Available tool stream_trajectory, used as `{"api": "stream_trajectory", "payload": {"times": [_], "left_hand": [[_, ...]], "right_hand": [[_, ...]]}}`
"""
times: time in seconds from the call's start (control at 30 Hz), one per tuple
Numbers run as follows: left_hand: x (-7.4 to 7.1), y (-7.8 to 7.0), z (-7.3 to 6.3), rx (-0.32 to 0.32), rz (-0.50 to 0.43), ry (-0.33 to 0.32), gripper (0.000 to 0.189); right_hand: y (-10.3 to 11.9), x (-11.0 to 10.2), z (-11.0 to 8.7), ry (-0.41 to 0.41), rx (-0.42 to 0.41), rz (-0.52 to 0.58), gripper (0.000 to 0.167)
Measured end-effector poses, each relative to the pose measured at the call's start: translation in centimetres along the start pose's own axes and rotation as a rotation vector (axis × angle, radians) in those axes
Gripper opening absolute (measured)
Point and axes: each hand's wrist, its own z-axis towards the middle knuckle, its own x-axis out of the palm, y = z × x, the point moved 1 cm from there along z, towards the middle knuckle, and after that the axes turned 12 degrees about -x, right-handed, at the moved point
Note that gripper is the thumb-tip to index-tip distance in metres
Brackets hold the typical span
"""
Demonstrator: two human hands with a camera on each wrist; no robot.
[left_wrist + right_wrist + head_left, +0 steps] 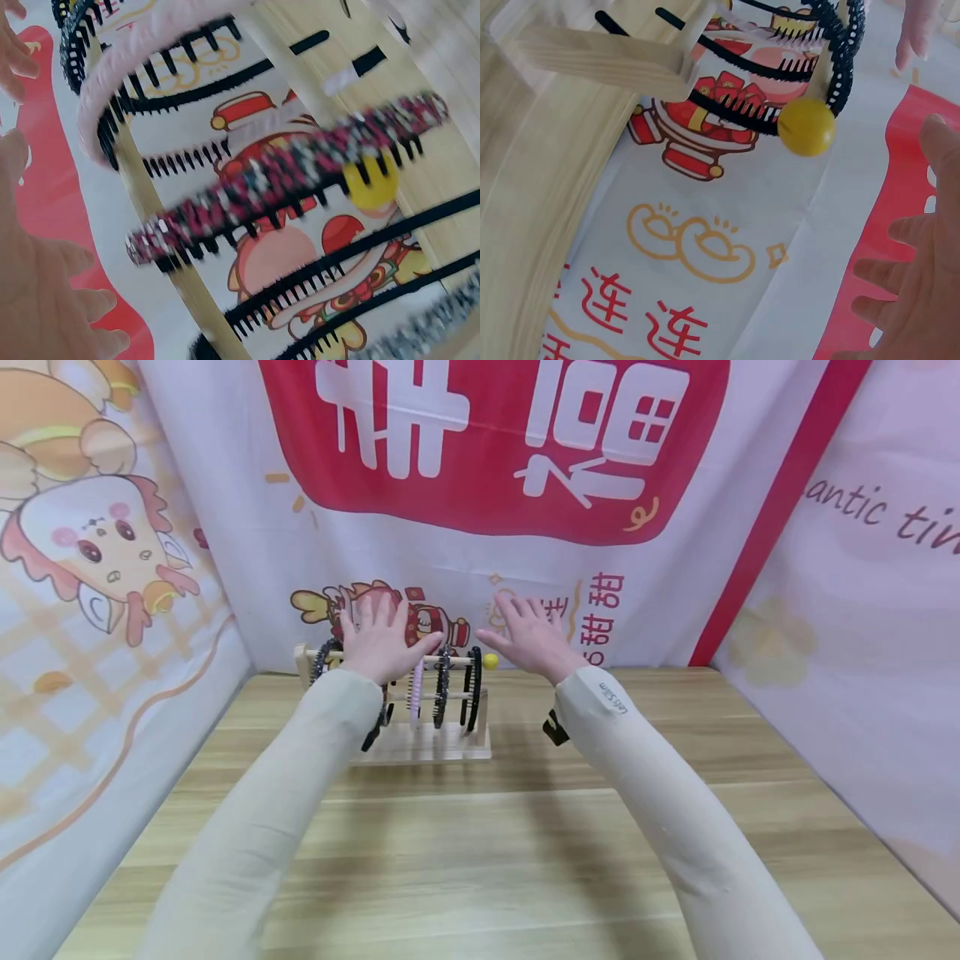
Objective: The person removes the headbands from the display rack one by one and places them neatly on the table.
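Observation:
A wooden headband rack (450, 750) stands at the back of the table, hung with several toothed headbands. My left hand (381, 643), fingers spread, is over the rack's left half and hides part of it. Beside its thumb hang a pink headband (416, 692) and a dark beaded headband (442, 693). A black headband (473, 687) is near the rod's right end, by a yellow ball (807, 127). In the left wrist view, a pink, black and white glittery headband (292, 180) crosses the rods. To the right of the ball, my right hand (532, 635) is outstretched, holding nothing.
A printed cloth (480, 560) hangs right behind the rack, with more printed cloth (97, 693) along the left and right sides. The wood-grain tabletop (465, 860) stretches toward me under both sleeved arms. A small black object (555, 728) shows under the right cuff.

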Motion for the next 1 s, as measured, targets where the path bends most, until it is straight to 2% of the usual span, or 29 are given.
{"api": "stream_trajectory", "payload": {"times": [0.2,0.37,0.6,0.83,1.0], "left_hand": [[-0.4,1.6,0.0,-0.009,-0.029,-0.022,0.095],[-0.5,3.0,-0.2,-0.019,-0.061,-0.032,0.095],[-0.5,4.4,-0.7,-0.02,-0.057,-0.051,0.096],[-0.4,6.1,-1.1,-0.015,-0.098,-0.079,0.096],[-0.2,6.9,-1.7,0.012,-0.116,-0.105,0.092]], "right_hand": [[0.8,-0.3,0.3,-0.025,-0.026,0.023,0.077],[1.5,-0.4,0.4,-0.005,-0.028,0.038,0.078],[2.2,-0.1,0.4,0.016,-0.055,0.088,0.081],[2.9,0.4,0.4,0.016,-0.095,0.159,0.08],[3.3,0.8,0.3,0.011,-0.125,0.203,0.077]]}}
